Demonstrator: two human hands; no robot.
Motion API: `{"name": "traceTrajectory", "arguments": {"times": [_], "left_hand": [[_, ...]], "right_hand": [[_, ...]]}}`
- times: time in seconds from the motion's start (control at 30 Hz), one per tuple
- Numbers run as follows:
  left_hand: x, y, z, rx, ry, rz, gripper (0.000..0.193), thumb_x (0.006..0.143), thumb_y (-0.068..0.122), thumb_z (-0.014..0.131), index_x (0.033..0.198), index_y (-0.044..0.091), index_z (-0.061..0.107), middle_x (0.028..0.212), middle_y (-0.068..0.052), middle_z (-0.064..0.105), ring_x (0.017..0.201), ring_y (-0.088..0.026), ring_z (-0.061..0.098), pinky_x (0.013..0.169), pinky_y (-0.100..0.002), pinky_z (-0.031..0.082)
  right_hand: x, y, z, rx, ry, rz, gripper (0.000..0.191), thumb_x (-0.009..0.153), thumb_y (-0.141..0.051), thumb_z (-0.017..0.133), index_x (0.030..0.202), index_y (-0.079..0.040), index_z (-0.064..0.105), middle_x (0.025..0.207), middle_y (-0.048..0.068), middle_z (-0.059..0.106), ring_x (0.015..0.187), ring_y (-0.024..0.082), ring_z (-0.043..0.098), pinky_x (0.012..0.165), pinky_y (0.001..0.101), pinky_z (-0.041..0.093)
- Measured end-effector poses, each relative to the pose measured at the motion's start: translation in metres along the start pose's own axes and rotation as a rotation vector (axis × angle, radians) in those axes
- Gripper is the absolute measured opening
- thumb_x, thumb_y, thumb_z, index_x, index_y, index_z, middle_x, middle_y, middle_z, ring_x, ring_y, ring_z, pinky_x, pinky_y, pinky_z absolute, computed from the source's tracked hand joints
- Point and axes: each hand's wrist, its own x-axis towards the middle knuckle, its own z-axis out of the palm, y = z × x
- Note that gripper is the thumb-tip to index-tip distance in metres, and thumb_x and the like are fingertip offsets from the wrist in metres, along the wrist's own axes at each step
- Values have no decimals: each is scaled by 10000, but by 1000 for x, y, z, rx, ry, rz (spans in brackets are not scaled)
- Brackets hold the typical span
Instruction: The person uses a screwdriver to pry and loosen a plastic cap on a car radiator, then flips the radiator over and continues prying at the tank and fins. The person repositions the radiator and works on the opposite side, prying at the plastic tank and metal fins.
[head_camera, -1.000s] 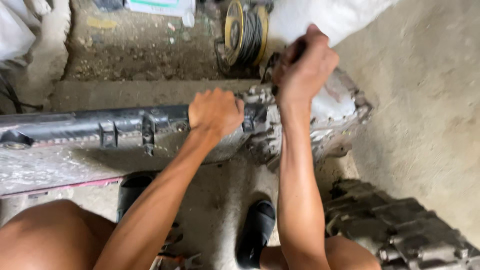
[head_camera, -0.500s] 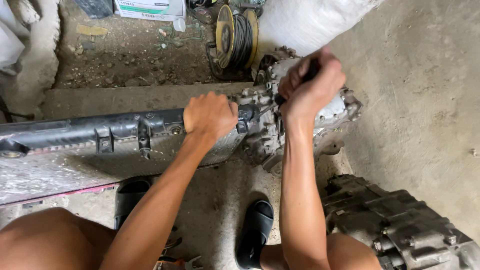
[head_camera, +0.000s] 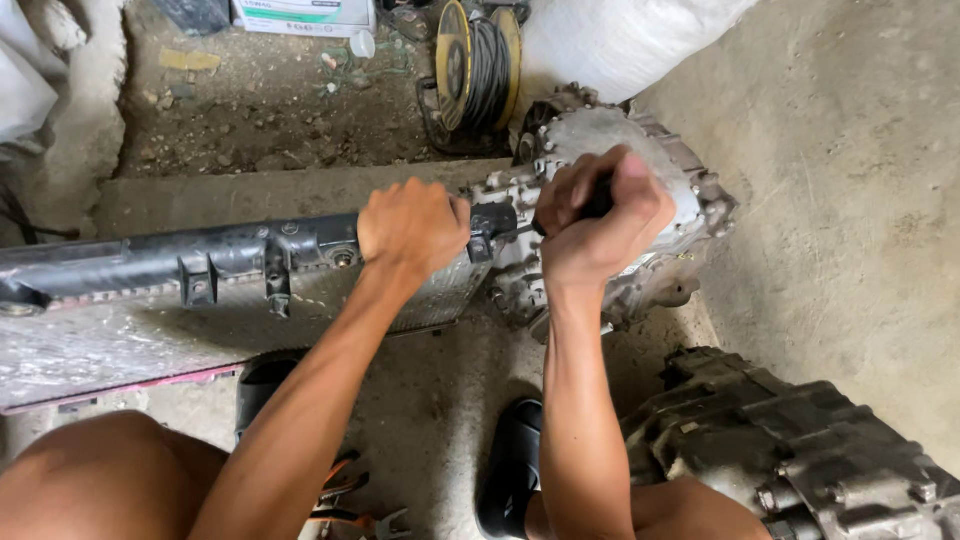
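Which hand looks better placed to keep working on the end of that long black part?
Probably the right hand: it is clenched around a dark tool handle right at the end of the radiator. The left hand grips the radiator's black top, apparently steadying it.

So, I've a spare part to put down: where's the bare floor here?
Bare concrete floor lies right of the grey metal gearbox casing. Crowded: between the black sandals, below the long black-topped radiator, pliers lie; a second dark casing fills bottom right.

Bare arms and knees, no sleeves; black slip-on sandals (head_camera: 512, 465).
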Motion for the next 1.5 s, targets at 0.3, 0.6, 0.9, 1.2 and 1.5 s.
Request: {"name": "traceTrajectory", "arguments": {"times": [0.3, 0.6, 0.9, 1.2, 1.5], "left_hand": [[6, 1, 1, 11, -37, -13, 433, 936, 391, 513, 888, 66, 795, 955, -211, 749, 946, -422, 712, 863, -512, 564], [4, -4, 3, -2, -7, 22, 443, 932, 401, 514, 881, 62, 794, 941, -208, 746, 919, -423, 712, 866, -512, 556], [-10, 1, 1, 7, -25, -7, 431, 922, 378, 509, 857, 64, 796, 911, -206, 747, 869, -416, 727, 824, -506, 577], [7, -3, 1, -11, 9, -22, 437, 930, 369, 507, 855, 48, 793, 909, -220, 745, 867, -438, 721, 816, -517, 572], [5, -2, 9, 29, 24, 15, 440, 929, 373, 508, 838, 50, 793, 894, -223, 745, 864, -423, 722, 824, -518, 565]], "right_hand": [[37, 30, 10, -255, 33, 53, 497, 1046, -337, 427, 611, -99, 466, 485, 12, 428, 344, 138, 370, 308, 347, 285], [57, 37, 30, -153, 35, 187, 544, 1061, -342, 439, 578, -91, 430, 479, 33, 397, 364, 159, 345, 365, 342, 253], [78, 62, 30, -276, 48, 416, 543, 1012, -367, 499, 543, -97, 451, 446, 14, 409, 327, 140, 357, 322, 333, 263], [41, 23, -12, -78, 24, 211, 463, 1051, -378, 397, 662, -129, 420, 515, -3, 321, 383, 122, 256, 320, 336, 209], [14, 3, -17, 125, 17, 202, 505, 1041, -507, 392, 727, -112, 423, 562, 10, 342, 428, 136, 254, 362, 342, 230]]}}
